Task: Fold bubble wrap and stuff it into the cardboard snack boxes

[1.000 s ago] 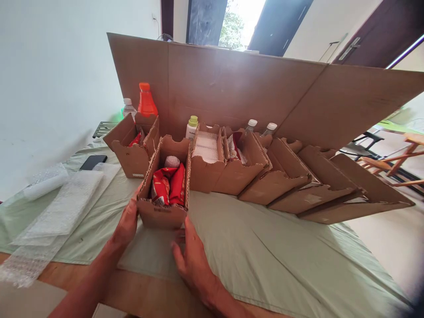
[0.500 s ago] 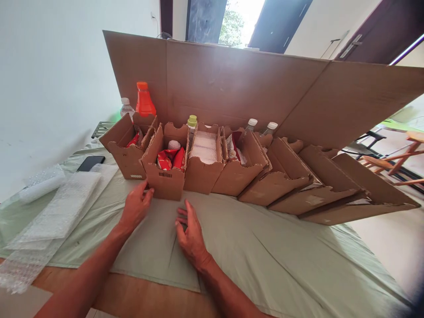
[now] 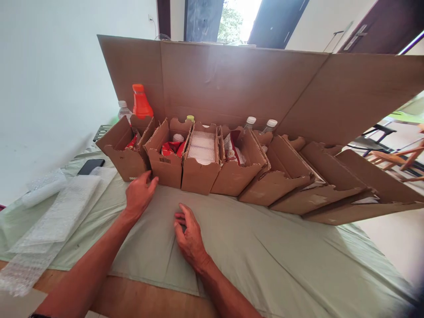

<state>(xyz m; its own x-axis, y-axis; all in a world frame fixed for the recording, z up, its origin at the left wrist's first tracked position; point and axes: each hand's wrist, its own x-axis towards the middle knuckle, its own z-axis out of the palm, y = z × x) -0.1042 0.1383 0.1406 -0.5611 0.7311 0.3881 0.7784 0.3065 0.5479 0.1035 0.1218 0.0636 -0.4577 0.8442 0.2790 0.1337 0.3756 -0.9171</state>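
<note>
My left hand [image 3: 141, 193] is at the lower left corner of the second cardboard box [image 3: 168, 175], its fingertips close to or touching the box; thumb and fingers are apart and nothing is between them. This box contains red packets [image 3: 172, 149] and a white wrapped item. Farther right and nearer to me, my right hand [image 3: 189, 234] hovers over the green cloth, fingers loosely curled and apart, holding nothing. To the left stands another box [image 3: 131, 163] with a red packet inside. A box holding bubble wrap [image 3: 202, 148] sits to the right of the second one.
More cardboard boxes [image 3: 238, 179] lean in a row to the right. Behind stand a large cardboard panel [image 3: 232, 84], an orange bottle [image 3: 141, 104] and clear bottles [image 3: 251, 123]. Bubble wrap sheets [image 3: 62, 212] and a dark phone [image 3: 91, 167] lie left on the green cloth [image 3: 265, 251].
The second box has moved back, away from me, into line with its neighbours. My left hand has moved slightly forward beside it; my right hand has barely moved.
</note>
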